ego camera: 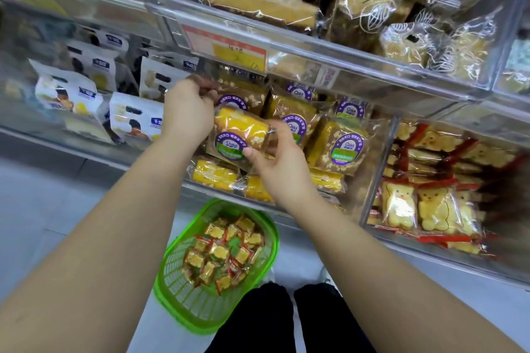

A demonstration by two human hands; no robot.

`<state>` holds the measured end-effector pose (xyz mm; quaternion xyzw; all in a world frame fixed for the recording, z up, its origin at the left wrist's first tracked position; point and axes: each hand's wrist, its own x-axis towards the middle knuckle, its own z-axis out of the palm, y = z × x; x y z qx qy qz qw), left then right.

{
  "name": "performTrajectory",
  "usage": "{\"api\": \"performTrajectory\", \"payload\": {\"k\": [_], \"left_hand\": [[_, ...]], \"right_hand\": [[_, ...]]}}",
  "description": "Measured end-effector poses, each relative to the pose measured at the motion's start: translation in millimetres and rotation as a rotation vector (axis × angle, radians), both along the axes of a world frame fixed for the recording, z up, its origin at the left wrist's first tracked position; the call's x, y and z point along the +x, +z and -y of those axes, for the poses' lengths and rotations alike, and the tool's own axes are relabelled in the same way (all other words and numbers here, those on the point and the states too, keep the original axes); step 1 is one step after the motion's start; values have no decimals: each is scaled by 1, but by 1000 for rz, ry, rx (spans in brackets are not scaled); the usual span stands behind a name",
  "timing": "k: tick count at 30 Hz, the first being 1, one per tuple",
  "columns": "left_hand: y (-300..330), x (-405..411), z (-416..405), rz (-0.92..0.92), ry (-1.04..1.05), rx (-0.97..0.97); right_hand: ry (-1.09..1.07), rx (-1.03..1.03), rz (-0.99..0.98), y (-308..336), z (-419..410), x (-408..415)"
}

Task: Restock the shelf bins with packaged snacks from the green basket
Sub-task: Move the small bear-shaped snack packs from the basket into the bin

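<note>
We hold a cake pack [240,135] in front of the middle bin [370,157]; our right hand [282,162] pinches its right side, thumb on the purple sticker; our left hand [187,112] curls round the top of a brown pack [241,94] behind it; the green basket [218,264] sits on the floor by our legs, with small bear snacks [226,249] inside; bigger bear packs [430,206] fill the right bin.

I am holding a clear-wrapped yellow cake pack [239,135] with a purple round label, tilted, above the front of the middle shelf bin [370,198]. My right hand [282,163] is gripping its lower right edge. The green basket [200,306] is sitting on the floor below that bin, holding small red-edged snack packets [226,249].
</note>
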<state>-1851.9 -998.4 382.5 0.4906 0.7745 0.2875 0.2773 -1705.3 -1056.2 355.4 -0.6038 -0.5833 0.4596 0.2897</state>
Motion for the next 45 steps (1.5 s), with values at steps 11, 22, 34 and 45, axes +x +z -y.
{"api": "performTrajectory", "payload": {"k": [11,22,34,45], "left_hand": [[-15,-18,54,276,-41,147],[-32,-22,50,-181,-316,168],[-9,10,81,6,-150,273],[-8,222,102,517,-586,-119]], "right_hand": [[-129,58,61,1,-16,-17],[-54,88,143,-1,-18,-22],[-180,51,-105,25,28,83],[-518,-41,218,5,77,266]]}}
